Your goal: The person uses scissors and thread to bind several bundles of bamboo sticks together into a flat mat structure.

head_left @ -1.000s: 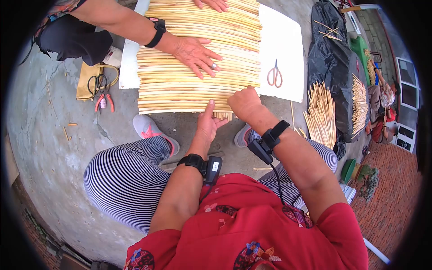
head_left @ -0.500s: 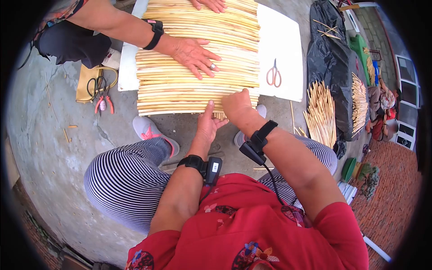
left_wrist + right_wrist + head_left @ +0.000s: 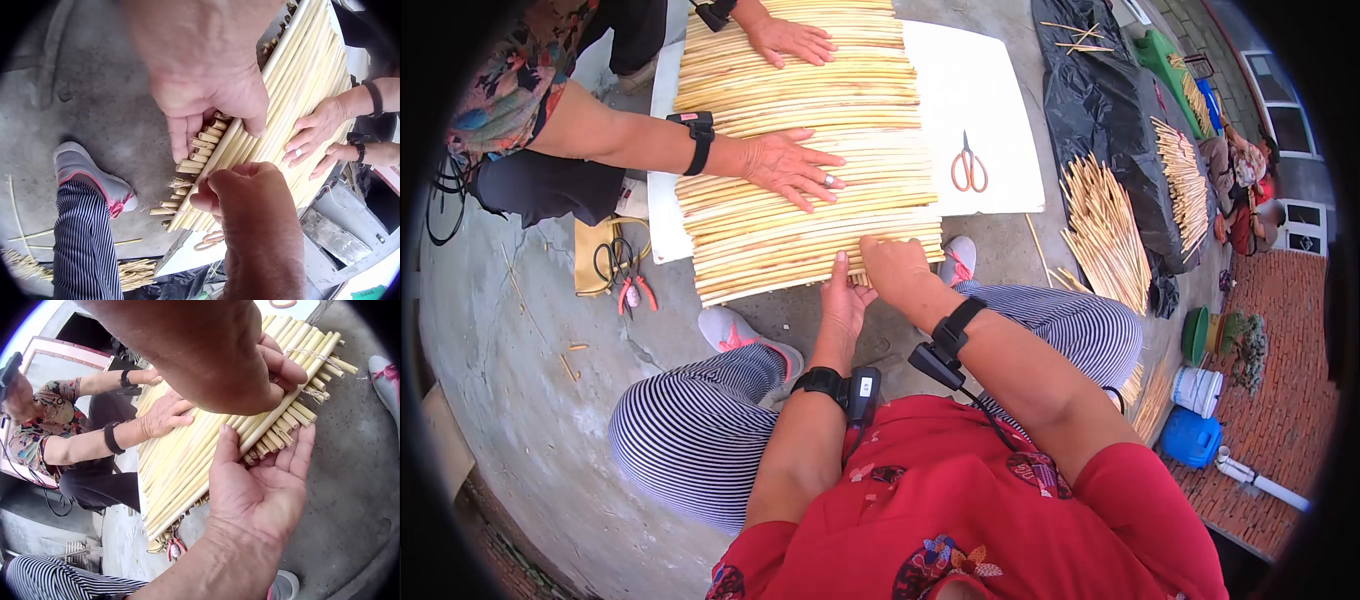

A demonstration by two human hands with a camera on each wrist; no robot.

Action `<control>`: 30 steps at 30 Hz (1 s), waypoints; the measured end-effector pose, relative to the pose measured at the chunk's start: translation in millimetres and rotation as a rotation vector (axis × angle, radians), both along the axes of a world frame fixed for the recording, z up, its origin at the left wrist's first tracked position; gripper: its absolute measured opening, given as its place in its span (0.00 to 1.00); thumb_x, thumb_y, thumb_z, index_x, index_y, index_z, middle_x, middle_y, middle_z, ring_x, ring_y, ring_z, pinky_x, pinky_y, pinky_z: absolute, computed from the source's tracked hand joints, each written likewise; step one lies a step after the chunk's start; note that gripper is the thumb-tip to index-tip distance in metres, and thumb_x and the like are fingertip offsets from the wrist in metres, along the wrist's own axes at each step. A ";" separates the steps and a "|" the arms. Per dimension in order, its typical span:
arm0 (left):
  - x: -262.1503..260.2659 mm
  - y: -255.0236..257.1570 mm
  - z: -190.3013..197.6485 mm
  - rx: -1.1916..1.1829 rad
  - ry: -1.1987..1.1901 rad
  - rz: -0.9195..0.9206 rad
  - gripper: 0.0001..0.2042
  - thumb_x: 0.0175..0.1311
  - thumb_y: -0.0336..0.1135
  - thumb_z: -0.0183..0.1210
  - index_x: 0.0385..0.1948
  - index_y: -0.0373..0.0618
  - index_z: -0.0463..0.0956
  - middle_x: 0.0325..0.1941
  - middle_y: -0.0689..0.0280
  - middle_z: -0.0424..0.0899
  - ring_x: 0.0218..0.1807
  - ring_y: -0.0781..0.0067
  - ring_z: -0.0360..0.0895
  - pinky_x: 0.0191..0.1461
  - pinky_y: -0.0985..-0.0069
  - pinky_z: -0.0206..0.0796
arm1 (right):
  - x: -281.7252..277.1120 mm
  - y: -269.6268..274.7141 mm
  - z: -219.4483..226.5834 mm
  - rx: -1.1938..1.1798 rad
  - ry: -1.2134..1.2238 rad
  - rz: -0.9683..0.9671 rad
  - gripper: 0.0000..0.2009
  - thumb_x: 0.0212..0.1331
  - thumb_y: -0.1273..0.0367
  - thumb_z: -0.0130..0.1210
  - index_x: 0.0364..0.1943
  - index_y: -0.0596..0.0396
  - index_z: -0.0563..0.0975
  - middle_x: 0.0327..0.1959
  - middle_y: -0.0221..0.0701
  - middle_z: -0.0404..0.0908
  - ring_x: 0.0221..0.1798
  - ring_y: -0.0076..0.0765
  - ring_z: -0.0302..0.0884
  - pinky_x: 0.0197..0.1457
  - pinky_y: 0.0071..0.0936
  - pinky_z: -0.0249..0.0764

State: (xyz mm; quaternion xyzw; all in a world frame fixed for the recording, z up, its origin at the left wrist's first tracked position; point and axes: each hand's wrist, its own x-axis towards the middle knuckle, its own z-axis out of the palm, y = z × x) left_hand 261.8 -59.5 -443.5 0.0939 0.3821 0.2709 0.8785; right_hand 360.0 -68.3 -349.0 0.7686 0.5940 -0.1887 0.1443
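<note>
A mat of pale stalks (image 3: 800, 215) lies across a white board (image 3: 995, 110). My left hand (image 3: 840, 308) grips its near edge, thumb on top and fingers beneath a row of short stalk ends (image 3: 275, 439). Beside it, my right hand (image 3: 900, 272) has its fingers curled at the edge stalk; in the left wrist view the right hand (image 3: 259, 209) has thumb and forefinger together there, with the pinched spot partly hidden. Thin thread (image 3: 306, 351) crosses the stalks by the right fingers. Another person's hands (image 3: 785, 168) rest flat on the mat.
Scissors (image 3: 969, 165) lie on the board's right part. Loose stalks (image 3: 1105, 225) are heaped at the right beside black plastic sheeting (image 3: 1090, 110). Pliers (image 3: 635, 290) and dark-handled scissors (image 3: 612, 258) lie on the ground at the left. My shoes (image 3: 735, 330) are below the mat.
The head view has shifted, so the mat sits lower and further left. My right hand has moved left along the edge, closer to my left hand, which keeps its grip.
</note>
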 end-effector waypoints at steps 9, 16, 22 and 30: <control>4.2 -1.4 -6.2 0.034 0.048 -0.030 0.27 0.64 0.53 0.49 0.55 0.42 0.63 0.52 0.57 0.74 0.50 0.60 0.76 0.52 0.58 0.69 | 77.8 -115.3 6.3 0.413 0.433 -0.581 0.08 0.53 0.66 0.52 0.36 0.49 0.76 0.31 0.35 0.81 0.34 0.44 0.79 0.37 0.37 0.74; 5.5 -6.6 -4.2 0.032 0.037 0.003 0.27 0.62 0.53 0.52 0.53 0.40 0.65 0.49 0.57 0.76 0.47 0.59 0.77 0.49 0.56 0.71 | 42.5 -157.1 -42.8 -0.670 0.894 -0.211 0.19 0.54 0.55 0.52 0.49 0.45 0.75 0.41 0.32 0.80 0.42 0.34 0.79 0.44 0.32 0.73; 5.0 -8.3 -9.3 0.044 0.023 0.016 0.27 0.62 0.53 0.52 0.54 0.42 0.64 0.50 0.57 0.75 0.48 0.59 0.76 0.50 0.55 0.70 | -16.5 -126.7 -17.2 -1.057 1.158 -0.116 0.25 0.58 0.52 0.50 0.57 0.46 0.68 0.53 0.35 0.74 0.49 0.37 0.74 0.48 0.40 0.72; 4.3 -7.7 -10.8 0.050 0.069 -0.001 0.27 0.63 0.55 0.50 0.57 0.47 0.63 0.52 0.60 0.75 0.49 0.64 0.77 0.45 0.62 0.74 | -37.0 -148.2 -95.5 -1.263 1.002 -0.135 0.20 0.50 0.62 0.59 0.50 0.44 0.76 0.46 0.35 0.77 0.41 0.37 0.76 0.42 0.43 0.73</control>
